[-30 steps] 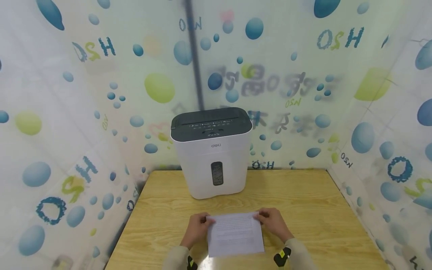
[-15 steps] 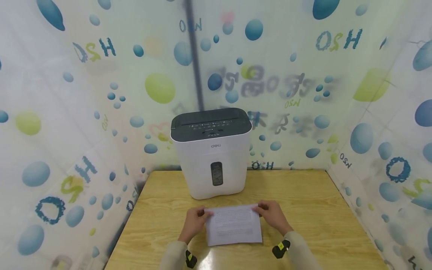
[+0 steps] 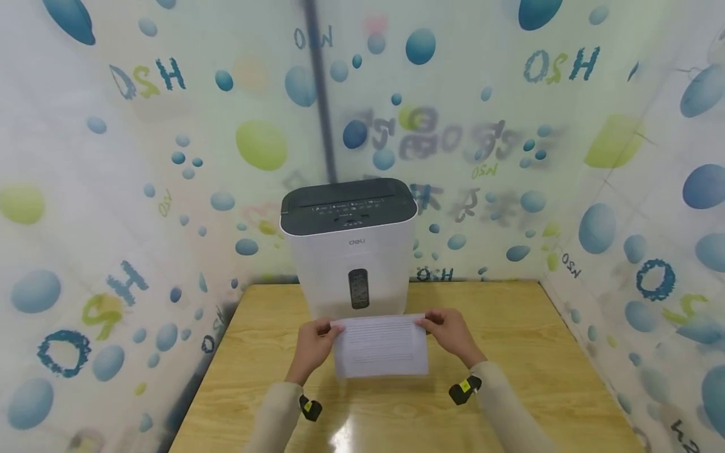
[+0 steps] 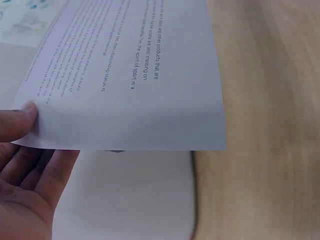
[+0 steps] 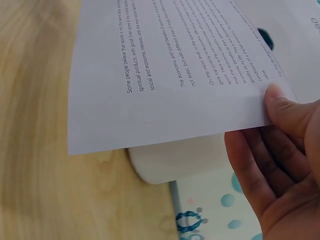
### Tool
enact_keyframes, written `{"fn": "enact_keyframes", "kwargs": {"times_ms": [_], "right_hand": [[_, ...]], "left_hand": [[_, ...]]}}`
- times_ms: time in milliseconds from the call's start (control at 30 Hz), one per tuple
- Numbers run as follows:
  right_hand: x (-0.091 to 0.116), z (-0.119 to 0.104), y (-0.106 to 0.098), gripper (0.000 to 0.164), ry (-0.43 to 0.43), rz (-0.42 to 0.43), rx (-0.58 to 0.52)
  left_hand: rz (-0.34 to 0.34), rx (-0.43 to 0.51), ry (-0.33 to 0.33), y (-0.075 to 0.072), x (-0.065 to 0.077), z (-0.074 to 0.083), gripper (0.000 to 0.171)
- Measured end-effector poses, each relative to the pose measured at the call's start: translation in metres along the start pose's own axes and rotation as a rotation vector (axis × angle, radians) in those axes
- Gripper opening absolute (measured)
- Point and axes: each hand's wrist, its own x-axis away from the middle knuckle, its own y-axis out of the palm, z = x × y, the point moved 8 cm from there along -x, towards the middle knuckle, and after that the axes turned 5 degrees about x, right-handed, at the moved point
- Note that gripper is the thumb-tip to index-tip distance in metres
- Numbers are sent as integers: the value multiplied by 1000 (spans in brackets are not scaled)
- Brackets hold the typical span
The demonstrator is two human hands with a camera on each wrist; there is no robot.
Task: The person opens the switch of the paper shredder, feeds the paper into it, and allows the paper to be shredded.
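A printed sheet of paper [image 3: 382, 347] hangs between both hands, in front of the lower part of a white paper shredder [image 3: 323, 270] with a dark top. My left hand [image 3: 313, 347] pinches the sheet's upper left corner, thumb on the printed face and fingers behind. At the upper right corner, my right hand [image 3: 450, 333] pinches it the same way. Lines of text show on the paper [image 4: 125, 120] in the left wrist view. The right wrist view has the thumb [image 5: 287, 107] pressed on the paper's edge. The sheet hides the shredder's base.
A wooden table [image 3: 487, 327] carries the shredder near its back edge. Behind and at both sides hang curtains [image 3: 470, 94] printed with blue and green drops. The shredder's dark top [image 3: 348, 207] has a long slot across it.
Both hands have raised the sheet and carried it forward, from over the table to in front of the shredder's base. The head view has shifted slightly.
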Motion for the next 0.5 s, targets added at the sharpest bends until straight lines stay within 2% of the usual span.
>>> {"fn": "enact_keyframes", "kwargs": {"times_ms": [267,500], "right_hand": [[-16,-33,-21,13,-67,18,19],[-28,-54,-38,14,-115,34,55]], "left_hand": [[37,14,35,-17,-21,28,19],[38,8,22,-26,-37,53,10]]}}
